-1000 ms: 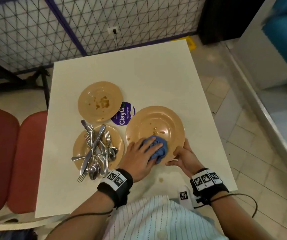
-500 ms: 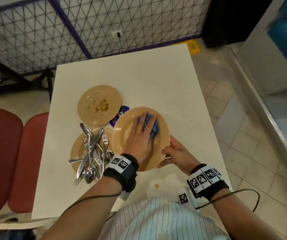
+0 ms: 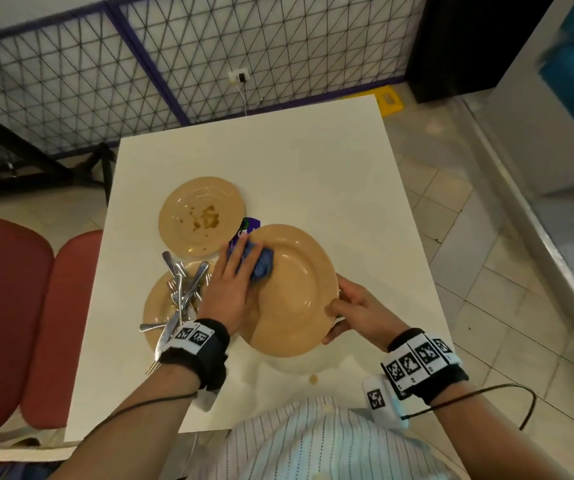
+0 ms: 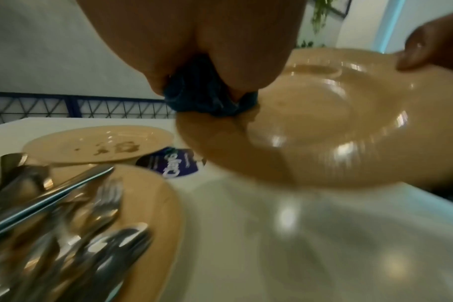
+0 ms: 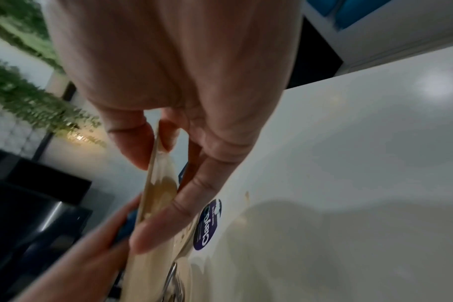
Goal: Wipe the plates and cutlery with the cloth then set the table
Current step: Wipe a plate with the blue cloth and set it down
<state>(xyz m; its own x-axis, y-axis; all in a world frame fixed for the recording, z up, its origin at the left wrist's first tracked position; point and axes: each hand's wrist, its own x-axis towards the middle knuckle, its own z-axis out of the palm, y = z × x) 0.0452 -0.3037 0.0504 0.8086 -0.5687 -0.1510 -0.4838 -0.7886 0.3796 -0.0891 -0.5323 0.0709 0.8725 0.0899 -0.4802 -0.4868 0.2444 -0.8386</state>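
Observation:
My right hand (image 3: 342, 308) pinches the near right rim of a tan plate (image 3: 299, 289) and holds it tilted above the white table (image 3: 313, 168); thumb on top, fingers (image 5: 173, 206) underneath. My left hand (image 3: 230, 285) presses a crumpled blue cloth (image 3: 261, 265) against that plate's left rim, the cloth (image 4: 202, 98) bunched under the palm. A second tan plate (image 3: 202, 216) with brown food stains lies flat behind. A third plate (image 3: 155, 306) at the left carries a pile of forks, spoons and knives (image 3: 181, 292).
A round purple sticker (image 3: 249, 227) sits on the table between the plates. A small brown spot (image 3: 313, 378) marks the near table edge. Red chairs (image 3: 18, 306) stand to the left, a wire fence (image 3: 174, 64) behind, tiled floor to the right.
The held plate has been lifted off the table and tilted. My left hand has slid the cloth from the plate's near edge across its middle to its far left rim.

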